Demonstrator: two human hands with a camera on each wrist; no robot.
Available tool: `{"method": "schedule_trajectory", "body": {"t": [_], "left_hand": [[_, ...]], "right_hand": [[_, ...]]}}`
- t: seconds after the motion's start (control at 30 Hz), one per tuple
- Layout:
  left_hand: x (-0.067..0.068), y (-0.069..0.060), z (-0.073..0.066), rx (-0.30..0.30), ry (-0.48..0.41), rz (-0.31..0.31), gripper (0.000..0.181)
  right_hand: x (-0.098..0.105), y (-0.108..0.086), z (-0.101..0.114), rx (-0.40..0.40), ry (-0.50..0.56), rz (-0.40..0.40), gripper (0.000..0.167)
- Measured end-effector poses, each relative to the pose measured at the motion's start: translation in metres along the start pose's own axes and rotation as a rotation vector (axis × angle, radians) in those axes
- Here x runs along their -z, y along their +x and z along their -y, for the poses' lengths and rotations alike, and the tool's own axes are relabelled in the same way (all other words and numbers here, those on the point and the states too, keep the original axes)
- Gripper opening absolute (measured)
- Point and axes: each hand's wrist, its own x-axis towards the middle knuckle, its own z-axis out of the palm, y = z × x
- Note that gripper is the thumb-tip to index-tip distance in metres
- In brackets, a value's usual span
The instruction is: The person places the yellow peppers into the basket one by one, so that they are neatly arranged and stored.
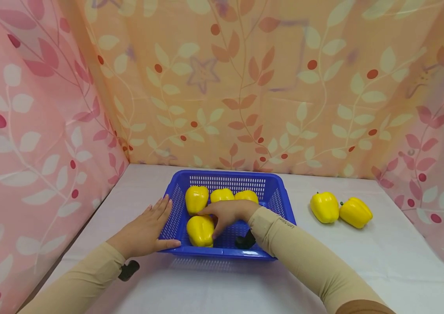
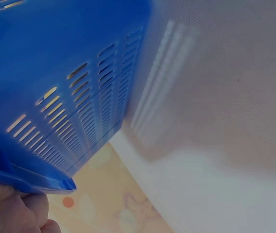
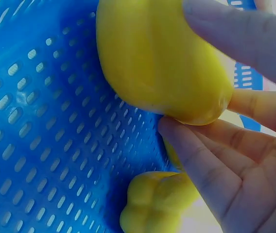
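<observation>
A blue plastic basket [image 1: 229, 252] with slotted walls stands on the table. The left hand [image 1: 145, 229] rests on its near left corner, fingers straight along the left rim and thumb over the front rim. Inside the basket, the right hand [image 1: 225, 214] holds a yellow bell pepper [image 1: 200, 231] at the front left, thumb on one side and fingers on the other, as the right wrist view shows. Behind it are a bell pepper [image 1: 196, 199] at the left and two more, one in the middle [image 1: 222, 194] and one at the right [image 1: 247, 196], partly hidden by the right hand.
Two more yellow bell peppers, one upright [image 1: 324, 207] and one lying tilted [image 1: 356, 213], are close together on the white tablecloth [image 1: 323, 257], right of the basket. Patterned curtains [image 1: 237, 87] hang behind and at both sides. Dark wrist cameras [image 1: 129, 270] show below the wrists.
</observation>
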Motion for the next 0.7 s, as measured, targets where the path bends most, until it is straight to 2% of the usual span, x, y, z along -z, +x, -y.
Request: {"method": "schedule_trajectory", "body": {"t": [0.4, 0.7], "left_hand": [[0.0014, 0.0001, -0.0014, 0.008, 0.004, 0.009, 0.106], [0.0009, 0.0002, -0.0009, 0.009, -0.004, 0.011, 0.104]], "right_hand": [[0.0000, 0.0023, -0.0001, 0.009, -0.030, -0.025, 0.066], [0.0007, 0.0036, 0.0010, 0.058, -0.036, -0.067, 0.055]]}}
